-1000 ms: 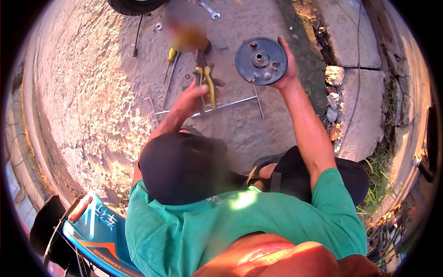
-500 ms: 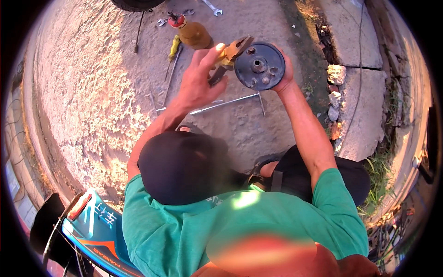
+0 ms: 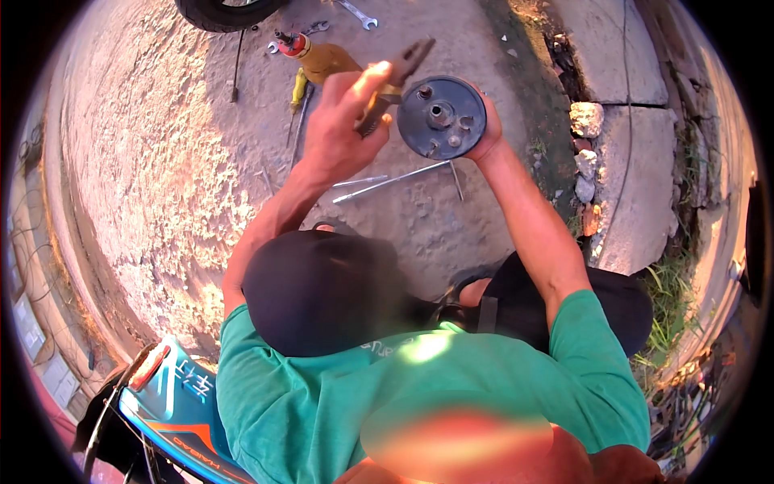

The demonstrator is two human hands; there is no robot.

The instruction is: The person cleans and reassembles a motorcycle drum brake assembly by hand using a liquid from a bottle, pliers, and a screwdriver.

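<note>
My left hand (image 3: pixel 339 133) is closed around a pair of pliers (image 3: pixel 413 61) with worn yellow handles. Their rusty brown jaws point up and to the right, just off the upper left of a round black metal plate (image 3: pixel 419 133). That plate looks like a drum brake's backing plate, with a hub hole in its middle and a few small posts on its face. My right hand (image 3: pixel 489 133) grips it by the right edge, and most of those fingers are hidden behind it. Plate and pliers are both held above the ground.
Behind my left hand stands a bottle of amber liquid (image 3: pixel 326 60) with a red cap. A yellow-handled screwdriver (image 3: pixel 299 89), a T-handle wrench (image 3: pixel 395 182), spanners (image 3: pixel 358 14) and a tyre (image 3: pixel 230 14) lie around. Concrete slabs (image 3: pixel 637 177) flank the right; a blue panel (image 3: pixel 173 395) is lower left.
The pliers have turned more upright and their jaws have come away from the plate's upper left edge. In the picture, the plate sits slightly farther left.
</note>
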